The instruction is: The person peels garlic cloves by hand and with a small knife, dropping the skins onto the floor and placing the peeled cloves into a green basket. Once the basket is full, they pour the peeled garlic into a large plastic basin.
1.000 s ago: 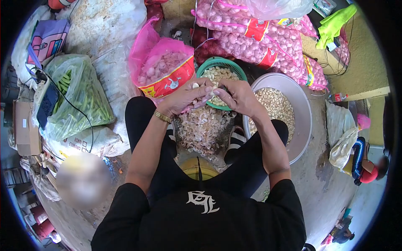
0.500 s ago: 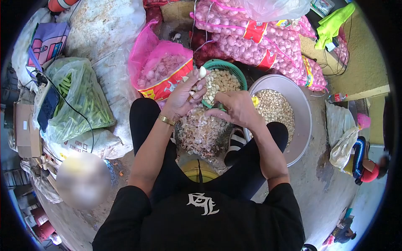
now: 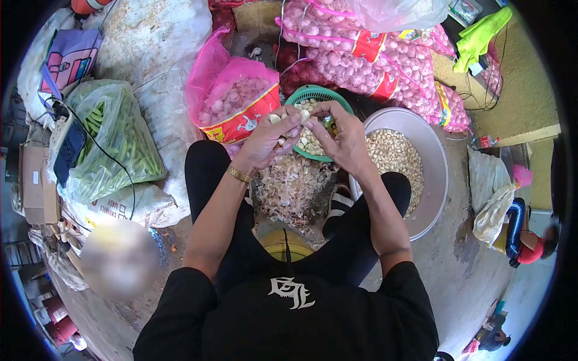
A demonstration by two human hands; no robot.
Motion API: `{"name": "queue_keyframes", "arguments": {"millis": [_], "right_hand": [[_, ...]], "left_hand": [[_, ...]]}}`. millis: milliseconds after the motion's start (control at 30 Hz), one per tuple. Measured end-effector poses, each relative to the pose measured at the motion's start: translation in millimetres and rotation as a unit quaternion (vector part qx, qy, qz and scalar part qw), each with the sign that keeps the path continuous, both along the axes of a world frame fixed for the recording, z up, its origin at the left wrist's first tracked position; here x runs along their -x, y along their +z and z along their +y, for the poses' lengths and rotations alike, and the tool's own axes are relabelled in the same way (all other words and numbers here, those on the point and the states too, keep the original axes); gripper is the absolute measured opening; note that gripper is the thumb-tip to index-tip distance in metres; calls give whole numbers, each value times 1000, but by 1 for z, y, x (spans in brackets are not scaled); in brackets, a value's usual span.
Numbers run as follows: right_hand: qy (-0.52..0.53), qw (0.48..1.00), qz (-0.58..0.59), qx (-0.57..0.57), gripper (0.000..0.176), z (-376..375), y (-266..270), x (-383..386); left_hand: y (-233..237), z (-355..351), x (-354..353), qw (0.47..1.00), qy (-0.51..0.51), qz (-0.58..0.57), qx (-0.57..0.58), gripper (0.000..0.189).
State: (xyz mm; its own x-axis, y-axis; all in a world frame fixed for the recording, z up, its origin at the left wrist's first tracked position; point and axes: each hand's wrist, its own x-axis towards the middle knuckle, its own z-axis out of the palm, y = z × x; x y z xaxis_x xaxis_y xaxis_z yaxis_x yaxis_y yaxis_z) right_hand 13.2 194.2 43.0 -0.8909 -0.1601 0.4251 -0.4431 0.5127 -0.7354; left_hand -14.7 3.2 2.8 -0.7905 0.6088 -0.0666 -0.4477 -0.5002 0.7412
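Observation:
Several pale garlic cloves [image 3: 276, 118] are held in my left hand [image 3: 269, 139], whose fingers curl around them. My right hand [image 3: 342, 139] meets it above the green basket [image 3: 321, 92], thumb and forefinger pinched at a clove [image 3: 304, 115]. Something dark and shiny, too small to make out, shows under the right fingers. Garlic cloves [image 3: 308, 144] fill the basket behind both hands. Below the hands lies a heap of papery garlic skins [image 3: 288, 188]. To the right, a wide pale basin [image 3: 435, 174] holds many cloves [image 3: 394, 157].
An open pink mesh bag [image 3: 205, 66] of garlic stands ahead on the left; full mesh bags [image 3: 343, 69] are stacked behind the basket. A clear bag of green pods [image 3: 123, 144] lies at left. People sit at far right, one in red [image 3: 531, 246].
My right hand has moved up and turned, its fingertips now meeting the clove at my left hand. My left hand has shifted slightly, its fingers lower and closer together.

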Motion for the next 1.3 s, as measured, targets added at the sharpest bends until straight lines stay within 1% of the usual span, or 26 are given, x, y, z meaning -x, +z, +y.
{"name": "queue_keyframes", "arguments": {"millis": [33,67,100,133,167,200,233,267,333,400,433,467,500,533,700,967,1067,1133,1233,1267,1300], "right_hand": [[-1,1000,-5,-13,26,0,0,1],[-1,1000,-5,-13,26,-1,-1,2],[-14,999,7,39,23,-3,-3,3],[-27,995,18,92,21,-5,-5,4],[-27,995,17,92,21,-6,-6,5],[-27,993,29,116,18,-6,-7,7],[-28,989,41,139,15,-7,-8,7],[-29,989,41,138,15,-9,-9,7],[-59,979,30,194,11,-13,-13,7],[-66,975,22,209,10,-16,-14,7],[-72,972,15,224,8,-17,-14,7],[-73,972,15,223,8,-19,-15,8],[-74,966,5,247,8,-21,-17,8],[-75,960,-4,270,8,-23,-19,9],[-78,959,-5,274,10,-25,-27,15],[-82,957,-23,276,10,-24,-24,15],[-80,957,-57,274,11,-22,-24,17],[-81,973,-20,215,11,-24,-23,17],[-68,976,-28,205,11,-23,-25,18],[-68,976,-27,205,11,-23,-23,18],[-51,983,-12,176,9,-23,-19,18]], "left_hand": [[-1,1,0,1000,0,0,0,19],[-2,4,-1,1000,23,9,12,21],[-4,6,-1,998,46,19,25,23],[-5,9,-2,998,45,18,25,23],[-7,13,-3,996,75,31,30,23],[-7,17,-4,993,104,44,35,23],[-6,21,-5,993,103,44,35,23],[-5,23,-7,991,120,50,32,23],[-4,30,-11,989,137,56,29,22],[-6,36,-14,977,196,74,31,22],[-5,39,-15,977,196,74,31,22],[-5,42,-15,970,224,82,37,21],[-5,44,-16,962,253,89,43,21],[-6,46,-15,962,253,90,43,21],[-14,49,-12,944,303,116,60,21],[-15,52,-11,940,318,104,67,20],[-18,51,-10,938,318,116,78,21],[-20,50,-8,934,322,126,89,22],[-20,50,-9,933,321,133,93,23],[-19,50,-9,938,315,114,86,24],[-18,50,-9,943,309,95,80,25]]}}
